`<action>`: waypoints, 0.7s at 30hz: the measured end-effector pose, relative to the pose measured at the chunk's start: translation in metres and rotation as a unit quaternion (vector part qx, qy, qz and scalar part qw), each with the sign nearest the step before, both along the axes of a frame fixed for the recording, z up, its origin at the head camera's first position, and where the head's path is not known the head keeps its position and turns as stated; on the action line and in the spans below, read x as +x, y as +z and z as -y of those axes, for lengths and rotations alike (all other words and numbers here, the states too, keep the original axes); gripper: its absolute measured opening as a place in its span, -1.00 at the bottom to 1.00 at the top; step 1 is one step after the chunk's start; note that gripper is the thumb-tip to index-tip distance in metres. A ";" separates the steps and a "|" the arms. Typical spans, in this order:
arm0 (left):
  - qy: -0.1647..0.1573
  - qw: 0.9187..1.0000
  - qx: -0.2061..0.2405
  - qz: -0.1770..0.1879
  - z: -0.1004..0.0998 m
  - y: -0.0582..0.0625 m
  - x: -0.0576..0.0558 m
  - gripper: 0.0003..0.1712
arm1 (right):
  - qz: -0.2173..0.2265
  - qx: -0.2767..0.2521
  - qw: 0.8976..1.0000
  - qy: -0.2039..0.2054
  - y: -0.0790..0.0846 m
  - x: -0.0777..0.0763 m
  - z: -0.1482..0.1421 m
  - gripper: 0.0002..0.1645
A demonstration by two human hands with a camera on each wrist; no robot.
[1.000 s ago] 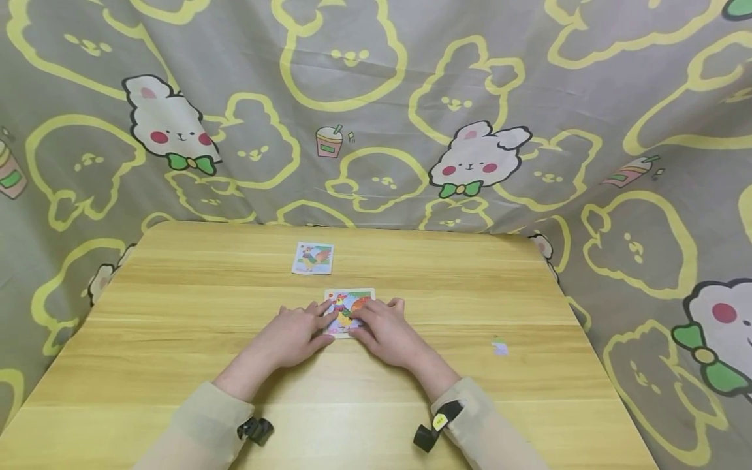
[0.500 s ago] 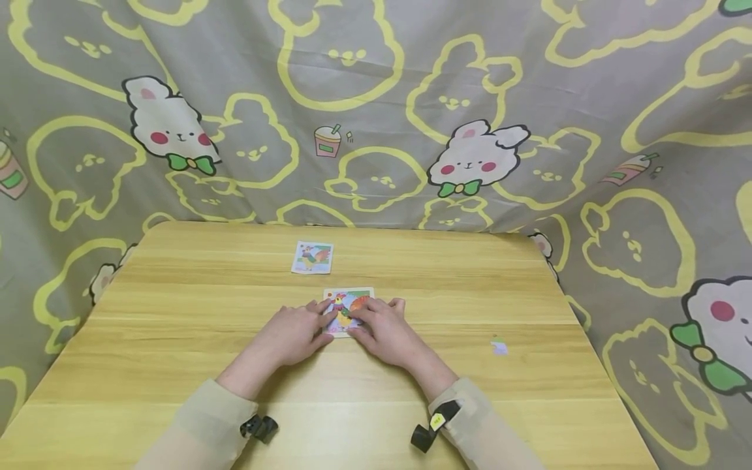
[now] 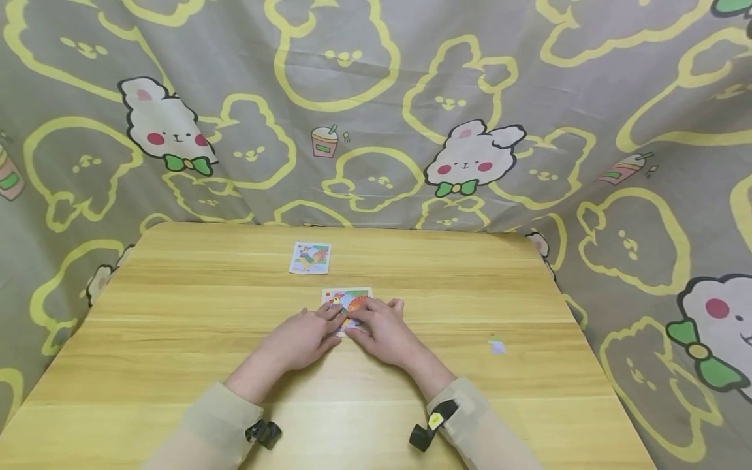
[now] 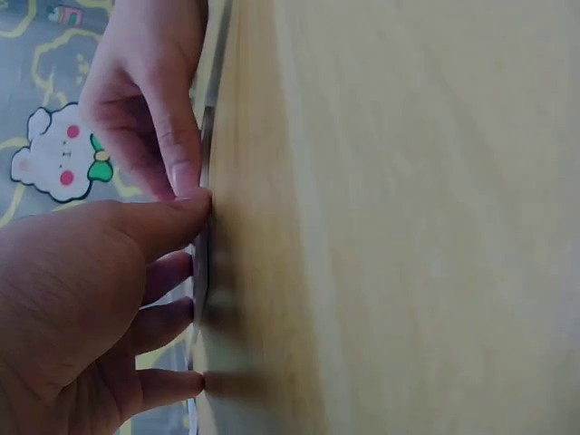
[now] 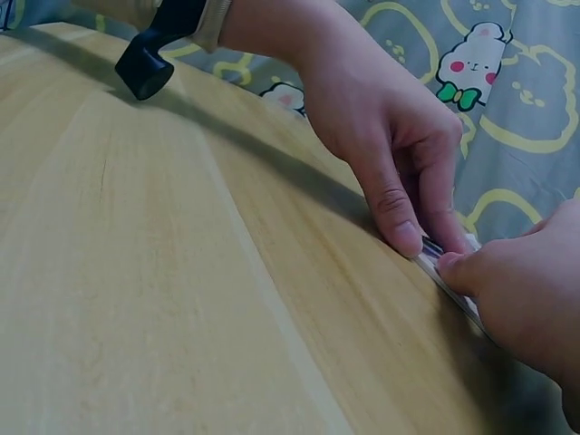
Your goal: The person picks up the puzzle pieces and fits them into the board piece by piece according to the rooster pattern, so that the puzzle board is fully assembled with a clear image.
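A small rooster jigsaw puzzle [image 3: 346, 297] in a pale tray lies on the table, partly covered by both hands. My left hand [image 3: 305, 338] rests on its left half, the fingertips moved in over the middle and the thumb at the near edge. From the other side, my right hand [image 3: 384, 331] touches the right half, its fingers on the picture and its thumb at the near edge. In the left wrist view the left thumb [image 4: 177, 222] meets the tray's edge close to the right thumb [image 4: 181, 163]. What lies beneath the fingertips is hidden.
Behind the puzzle lies a card [image 3: 310, 258] with the same rooster picture. A loose pale lilac and green piece [image 3: 497, 346] sits to the right on the wooden table [image 3: 176, 365]. A patterned curtain [image 3: 364, 98] hangs along the back and sides.
My left hand has shifted right and inward over the puzzle, its fingers nearer the right hand's. The right hand stays nearly where it was. The head view has shifted slightly.
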State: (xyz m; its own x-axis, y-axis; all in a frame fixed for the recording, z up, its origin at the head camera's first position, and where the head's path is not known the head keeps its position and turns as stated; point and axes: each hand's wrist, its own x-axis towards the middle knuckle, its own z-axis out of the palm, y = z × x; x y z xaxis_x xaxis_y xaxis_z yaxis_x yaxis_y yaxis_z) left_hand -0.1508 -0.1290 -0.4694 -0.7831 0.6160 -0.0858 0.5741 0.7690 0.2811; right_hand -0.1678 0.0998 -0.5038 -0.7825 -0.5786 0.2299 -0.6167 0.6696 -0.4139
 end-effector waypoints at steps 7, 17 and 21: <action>0.002 1.000 0.026 -0.007 0.003 -0.004 -0.002 -0.44 | 0.013 -0.004 1.000 0.005 0.001 -0.001 -0.003 -0.55; 0.004 1.000 0.018 -0.010 0.003 -0.004 -0.003 -0.46 | 0.006 -0.017 1.000 0.011 0.002 -0.002 -0.007 -0.59; 0.000 1.000 0.025 -0.011 0.002 -0.004 -0.004 -0.46 | 0.011 -0.029 0.999 0.007 0.001 -0.002 -0.006 -0.61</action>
State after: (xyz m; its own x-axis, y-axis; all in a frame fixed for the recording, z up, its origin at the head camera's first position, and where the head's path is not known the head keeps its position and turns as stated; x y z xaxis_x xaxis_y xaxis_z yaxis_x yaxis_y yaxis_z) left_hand -0.1546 -0.1314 -0.4739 -0.7846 0.6189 -0.0379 0.5806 0.7547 0.3057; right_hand -0.1696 0.1060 -0.5029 -0.7793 -0.5759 0.2470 -0.6167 0.6350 -0.4652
